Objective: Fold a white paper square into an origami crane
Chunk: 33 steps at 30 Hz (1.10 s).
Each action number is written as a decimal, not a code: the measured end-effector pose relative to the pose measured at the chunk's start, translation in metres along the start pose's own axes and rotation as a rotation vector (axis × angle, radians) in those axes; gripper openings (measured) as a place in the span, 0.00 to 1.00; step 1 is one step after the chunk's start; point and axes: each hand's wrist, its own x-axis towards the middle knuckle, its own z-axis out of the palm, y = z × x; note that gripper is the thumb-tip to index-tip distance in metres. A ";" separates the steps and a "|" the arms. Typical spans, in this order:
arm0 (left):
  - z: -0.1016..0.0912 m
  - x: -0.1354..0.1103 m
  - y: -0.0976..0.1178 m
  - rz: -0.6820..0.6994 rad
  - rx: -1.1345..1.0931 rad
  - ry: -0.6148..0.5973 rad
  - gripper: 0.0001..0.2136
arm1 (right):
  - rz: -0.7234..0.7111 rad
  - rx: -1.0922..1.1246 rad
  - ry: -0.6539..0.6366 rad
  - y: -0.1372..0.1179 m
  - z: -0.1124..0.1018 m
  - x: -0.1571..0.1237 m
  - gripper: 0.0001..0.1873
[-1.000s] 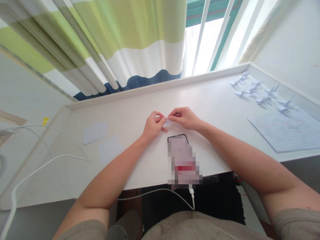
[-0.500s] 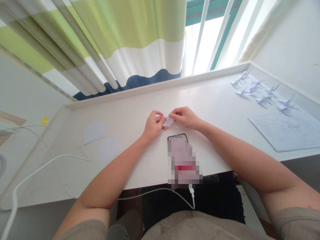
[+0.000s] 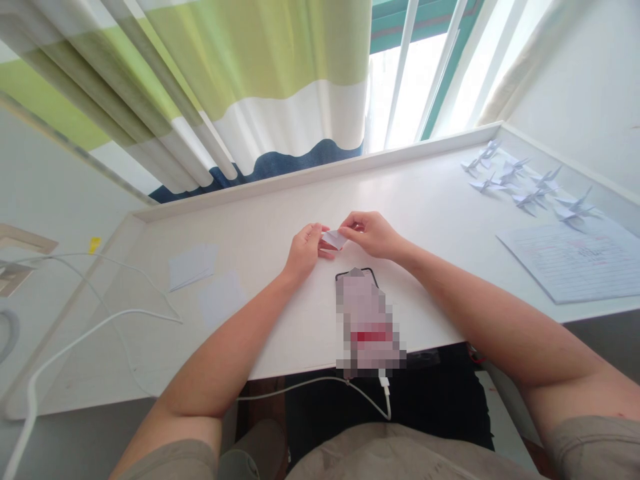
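1. Head cam, the only view: my left hand [image 3: 303, 250] and right hand [image 3: 370, 235] meet over the middle of the desk [image 3: 430, 200]. Both are curled nearly closed, fingertips pinching one small folded paper [image 3: 334, 239] between them.
2. My left hand has the paper's left end and my right hand has its right end. It sits just past the top of my phone [image 3: 367, 320]. Can't tell if it touches the desktop.
3. My read: I'm mid-fold, working a crease. The next fold wants edges lined up and a firm pinch from both sides, since the piece is tiny.
4. Around it: blank sheets [image 3: 193, 265] to the left, paper cranes [image 3: 530, 187] and a lined sheet [image 3: 570, 260] far right, and a charger cable [image 3: 320, 381] plugged into the phone.
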 end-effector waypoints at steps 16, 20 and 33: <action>0.001 -0.005 0.005 0.060 0.067 -0.081 0.21 | -0.119 0.043 -0.079 -0.004 0.001 -0.004 0.12; 0.002 -0.004 0.003 0.051 0.058 -0.047 0.22 | -0.044 0.097 -0.103 0.001 0.001 -0.003 0.13; -0.001 -0.003 0.002 0.023 0.028 -0.076 0.14 | -0.130 -0.001 -0.062 0.004 0.001 -0.003 0.11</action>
